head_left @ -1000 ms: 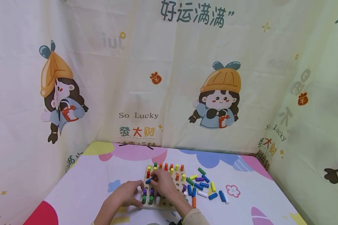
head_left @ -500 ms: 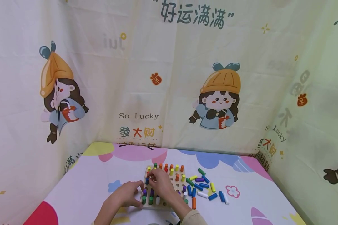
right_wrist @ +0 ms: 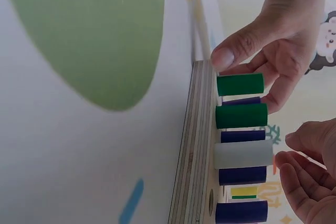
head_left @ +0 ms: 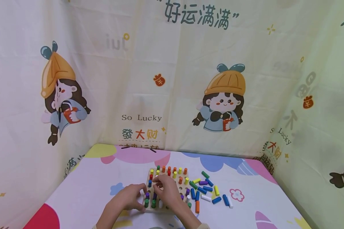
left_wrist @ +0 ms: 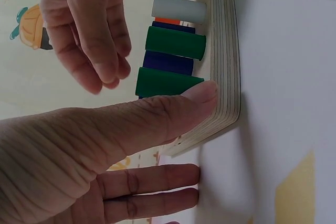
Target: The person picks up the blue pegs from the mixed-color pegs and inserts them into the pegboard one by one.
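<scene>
A wooden pegboard (head_left: 158,211) lies on the table with coloured pegs upright in many of its holes. My left hand (head_left: 130,196) holds its near left corner; the thumb (left_wrist: 202,93) presses the board's edge beside a green peg (left_wrist: 170,81). A blue peg (head_left: 150,183) stands in the left column, below a red peg (head_left: 151,176). Just right of that blue peg, my right hand (head_left: 167,190) is above the board, fingers loosely bent, nothing seen between them. It hides the board's middle holes. In the right wrist view a white peg (right_wrist: 243,154) stands near the right hand's fingertips.
Loose pegs lie scattered right of the board, including several blue ones (head_left: 207,189), a yellow one (head_left: 216,190), a purple one (head_left: 203,183) and an orange one (head_left: 197,206). A printed cloth curtain (head_left: 143,95) hangs behind and beside the table.
The blue peg was tilted in my right fingers and now stands upright in the left column. My right hand has let go and drawn back slightly to the right. The left hand stays put.
</scene>
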Demonstrator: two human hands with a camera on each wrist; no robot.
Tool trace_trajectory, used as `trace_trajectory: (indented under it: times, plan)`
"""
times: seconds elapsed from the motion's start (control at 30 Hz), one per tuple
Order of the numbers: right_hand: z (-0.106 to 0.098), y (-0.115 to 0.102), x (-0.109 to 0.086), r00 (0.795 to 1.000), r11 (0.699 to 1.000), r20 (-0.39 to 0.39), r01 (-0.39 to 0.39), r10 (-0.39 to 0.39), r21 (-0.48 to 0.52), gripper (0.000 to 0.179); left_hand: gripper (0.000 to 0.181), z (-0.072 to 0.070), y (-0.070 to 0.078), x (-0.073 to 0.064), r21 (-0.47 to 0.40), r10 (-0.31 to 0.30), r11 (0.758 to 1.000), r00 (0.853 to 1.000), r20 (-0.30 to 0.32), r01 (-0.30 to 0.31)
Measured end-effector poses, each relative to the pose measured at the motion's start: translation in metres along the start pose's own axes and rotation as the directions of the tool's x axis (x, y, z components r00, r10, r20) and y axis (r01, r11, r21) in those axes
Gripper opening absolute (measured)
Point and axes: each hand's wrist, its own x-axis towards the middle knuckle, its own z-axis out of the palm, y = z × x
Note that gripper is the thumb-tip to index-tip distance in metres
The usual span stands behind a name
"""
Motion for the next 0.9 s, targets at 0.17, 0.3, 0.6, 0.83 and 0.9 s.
trace_trajectory:
  times: [0.17,0.3,0.6,0.83,0.9]
  plan:
    - [-0.005,-0.003,-0.009,1.000,0.999,-0.006,0.006,-0.006,0.036,0.013,0.046,0.000,0.002,0.000,0.001,-0.013,1.000,1.000,0.004,0.013]
    - [-0.009,-0.005,-0.017,1.000,0.999,-0.026,0.010,-0.009,0.051,0.013,0.046,-0.001,0.003,-0.001,-0.003,-0.010,1.000,1.000,0.000,0.010]
    - [-0.020,-0.006,-0.031,0.996,0.998,-0.092,-0.015,0.020,0.058,0.013,0.045,0.000,0.002,0.001,-0.002,-0.009,1.000,1.000,0.011,0.009]
    - [-0.033,-0.003,-0.038,0.985,1.000,-0.173,0.017,-0.013,0.020,0.014,0.046,0.002,0.001,0.002,0.000,-0.034,0.999,0.999,0.013,0.034]
    - [-0.035,-0.002,-0.039,0.981,1.000,-0.190,0.029,-0.026,0.010,0.014,0.046,0.002,0.002,0.001,0.004,-0.048,0.999,0.999,0.010,0.048]
